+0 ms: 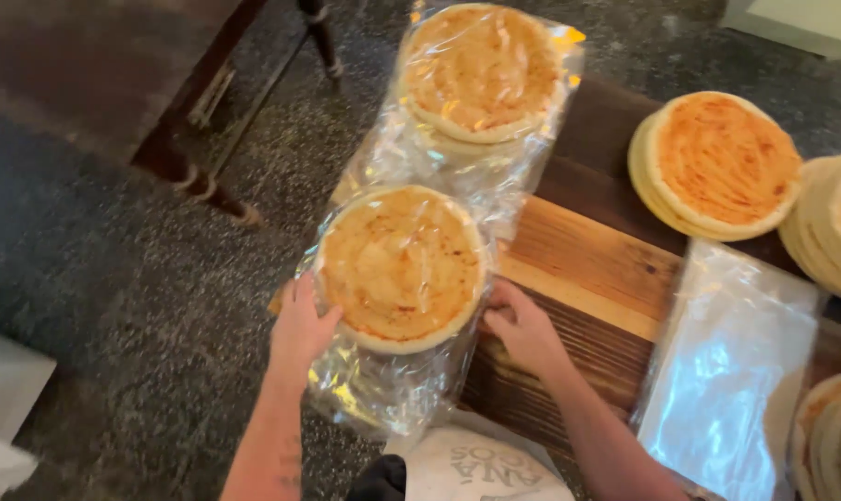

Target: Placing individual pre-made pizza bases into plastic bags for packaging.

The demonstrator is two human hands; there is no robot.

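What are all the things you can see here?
Bagged flatbread stack: one, golden-tan in a clear bag, at the bench edge, between both hands.
Second bagged stack: one, golden-tan in a clear bag, farther along the bench.
Unbagged flatbread stack: one, tan with an orange top, right side.
More flatbreads: partly cut off at the right edge, count unclear.
Empty plastic bags: a flat clear pile, on the right.
Wooden bench: one, brown.
Floor: dark, speckled.
Left hand: on the near bag's left side.
Right hand: on its right side.
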